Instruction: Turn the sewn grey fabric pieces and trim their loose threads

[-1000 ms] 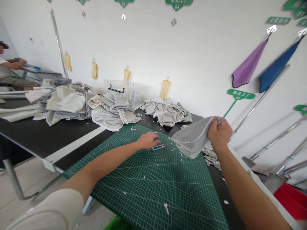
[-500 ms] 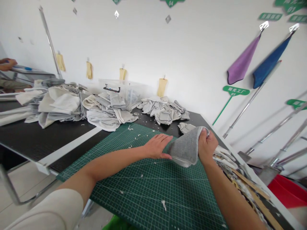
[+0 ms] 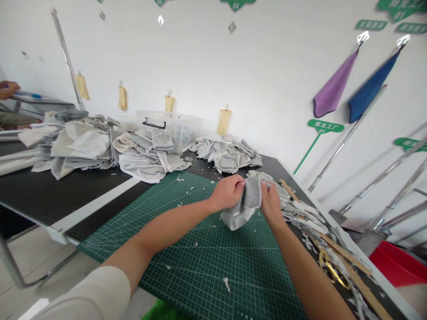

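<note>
Above the green cutting mat [image 3: 187, 249] I hold a piece of grey and white cloth [image 3: 245, 204] between both hands. My left hand [image 3: 228, 191] is closed on its left edge, the thumb on top. My right hand [image 3: 271, 202] grips the right edge. The cloth hangs in a fold below my fingers, clear of the mat. Right behind my hands, small grey cloth pieces [image 3: 258, 174] lie at the back edge of the mat.
Piles of grey and white cloth [image 3: 86, 144] cover the table's left, with another pile [image 3: 230, 153] by the wall. To the right lie gold-handled scissors [image 3: 333, 269], wooden strips [image 3: 363, 289] and cloth scraps. A red bin [image 3: 398, 262] stands beyond the table edge. A person's hand [image 3: 8, 90] shows far left.
My left hand has closed on the cloth's left edge; before, it was open beside it. My right hand has come left with the cloth, bringing the hands close together.
</note>
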`<state>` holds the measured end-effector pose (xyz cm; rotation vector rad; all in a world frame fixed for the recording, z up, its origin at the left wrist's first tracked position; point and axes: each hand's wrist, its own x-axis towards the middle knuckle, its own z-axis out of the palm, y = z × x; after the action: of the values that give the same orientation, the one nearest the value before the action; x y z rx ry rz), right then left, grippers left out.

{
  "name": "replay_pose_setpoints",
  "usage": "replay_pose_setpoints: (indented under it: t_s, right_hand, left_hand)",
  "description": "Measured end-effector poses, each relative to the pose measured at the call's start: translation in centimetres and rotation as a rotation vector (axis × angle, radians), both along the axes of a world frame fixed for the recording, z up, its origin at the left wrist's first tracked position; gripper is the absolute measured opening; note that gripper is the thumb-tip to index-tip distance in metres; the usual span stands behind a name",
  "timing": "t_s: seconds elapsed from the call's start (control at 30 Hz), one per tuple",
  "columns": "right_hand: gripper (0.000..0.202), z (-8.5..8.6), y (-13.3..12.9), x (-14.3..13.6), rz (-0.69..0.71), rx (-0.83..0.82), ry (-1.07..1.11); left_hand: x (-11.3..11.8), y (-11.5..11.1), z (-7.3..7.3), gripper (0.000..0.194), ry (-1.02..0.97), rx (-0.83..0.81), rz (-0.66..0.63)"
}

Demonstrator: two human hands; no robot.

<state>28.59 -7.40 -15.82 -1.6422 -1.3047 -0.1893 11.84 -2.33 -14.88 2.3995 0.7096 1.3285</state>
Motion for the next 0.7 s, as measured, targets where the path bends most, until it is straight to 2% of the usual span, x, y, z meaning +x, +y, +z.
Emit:
replay_pose_setpoints:
  t_s: [0.07, 0.17, 0.23, 0.3, 0.4, 0.57, 0.7]
  right_hand:
    - [0.046, -1.3, -0.1, 0.0, -0.065, 0.011, -0.001]
    - [0.042, -2.8, -1.3, -0.6, -0.131, 0.055, -0.053]
    - [0.042, -3.3, -2.3, -1.4, -0.043, -0.013, -0.065]
    - [0.045, -3.5, -3.0, -2.3, 0.132, -0.105, -0.029]
    - [0.041, -3.3, -3.0, -3.3, 0.295, -0.129, 0.047]
    - [0.031, -2.0, -1.0, -4.0, 0.336, -0.081, 0.214]
    - [0.024, -0.6, 0.7, -4.2, 0.32, 0.038, 0.284]
  left_hand:
    - [0.2, 0.6, 0.8, 0.024, -0.115, -0.136, 0.002]
    - [0.3, 1.7, 1.0, 0.022, -0.24, -0.27, 0.016]
    - [0.3, 2.1, 0.8, 0.022, -0.28, -0.304, -0.007]
    - [0.2, 2.1, 0.6, 0.023, -0.302, -0.315, -0.05]
    - [0.4, 1.9, 0.4, 0.023, -0.31, -0.328, -0.116]
    - [0.8, 2.5, 0.1, 0.023, -0.346, -0.366, -0.096]
    - [1.1, 3.8, -0.3, 0.023, -0.422, -0.429, -0.048]
